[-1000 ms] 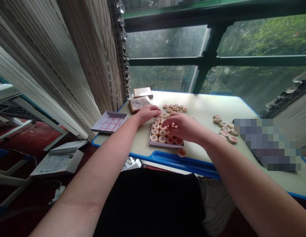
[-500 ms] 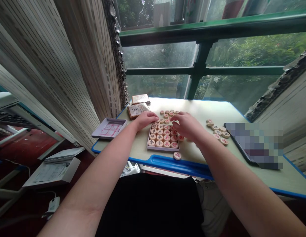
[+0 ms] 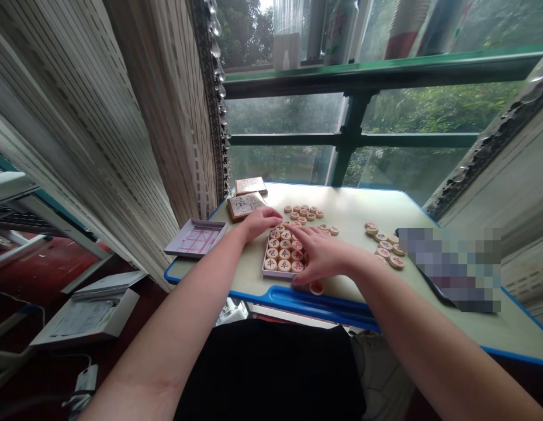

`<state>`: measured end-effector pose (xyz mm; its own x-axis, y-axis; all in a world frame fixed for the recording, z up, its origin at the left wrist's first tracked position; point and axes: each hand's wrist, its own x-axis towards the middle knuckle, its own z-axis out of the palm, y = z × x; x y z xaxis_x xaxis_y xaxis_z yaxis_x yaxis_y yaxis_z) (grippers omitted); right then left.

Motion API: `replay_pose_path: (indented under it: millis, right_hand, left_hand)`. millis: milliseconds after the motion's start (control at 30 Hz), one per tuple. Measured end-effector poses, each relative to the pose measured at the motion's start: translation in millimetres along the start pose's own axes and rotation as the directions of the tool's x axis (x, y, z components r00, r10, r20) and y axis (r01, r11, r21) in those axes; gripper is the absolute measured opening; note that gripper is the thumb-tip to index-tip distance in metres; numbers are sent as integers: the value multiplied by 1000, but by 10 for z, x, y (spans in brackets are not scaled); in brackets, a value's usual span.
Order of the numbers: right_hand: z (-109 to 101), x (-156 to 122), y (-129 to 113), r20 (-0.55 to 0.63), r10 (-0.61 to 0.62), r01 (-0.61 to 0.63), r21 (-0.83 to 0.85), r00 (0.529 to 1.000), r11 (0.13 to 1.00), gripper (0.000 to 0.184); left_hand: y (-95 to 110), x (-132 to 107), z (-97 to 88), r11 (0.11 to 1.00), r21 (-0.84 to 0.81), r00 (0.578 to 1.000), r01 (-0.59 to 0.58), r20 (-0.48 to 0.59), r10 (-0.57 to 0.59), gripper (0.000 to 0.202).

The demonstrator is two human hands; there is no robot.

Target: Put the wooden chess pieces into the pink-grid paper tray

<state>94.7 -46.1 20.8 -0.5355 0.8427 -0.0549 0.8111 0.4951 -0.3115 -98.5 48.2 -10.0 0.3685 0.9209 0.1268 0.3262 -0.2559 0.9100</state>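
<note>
A shallow white box (image 3: pixel 266 270) near the table's front edge holds rows of round wooden chess pieces (image 3: pixel 283 255) with red and black characters. My left hand (image 3: pixel 261 220) rests at the box's far left corner, fingers curled onto the pieces there. My right hand (image 3: pixel 320 257) lies flat and open over the box's right side, fingers spread across the pieces. One loose piece (image 3: pixel 316 287) sits just under my right palm by the blue table rim.
More loose pieces lie in a group behind the box (image 3: pixel 303 211) and another at the right (image 3: pixel 385 244). Two patterned boxes (image 3: pixel 246 204) stand at the table's back left, a lid (image 3: pixel 196 238) at the left edge. A blurred dark object (image 3: pixel 449 269) lies at right.
My right hand has come down from the box's far edge to its near right side and flattened. The left hand has stayed put. The view tilted up.
</note>
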Motion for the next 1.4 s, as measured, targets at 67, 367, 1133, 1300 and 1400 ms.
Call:
replay_pose_path:
  millis: [67,367,1133,1300,1400]
  right_hand:
    - [11,17,6,-4,-2,2,-7,1000,1000,123]
    - [-16,13,-18,-53,-24,24,2,998,1000,103]
    - [-61,-4,29,-159,-55,42,-85,986,995,95]
    - [-114,-12,50,-173,-25,8,-98,985,995,91]
    - [-136,-23,51,-175,3,-18,-83,985,996,93]
  left_hand:
    - [2,2,-1,1000,-9,1000,7,0,-7,22]
    - [-28,24,-9,999,-47,1000,21,16,-20,22]
    - [-223,52,-244,557,777,938,291,-346,-8,68]
    - [-74,-12,-154,496,818,939,293,-343,10,74]
    - [-15,-54,-136,504,808,928,307,-372,31,85]
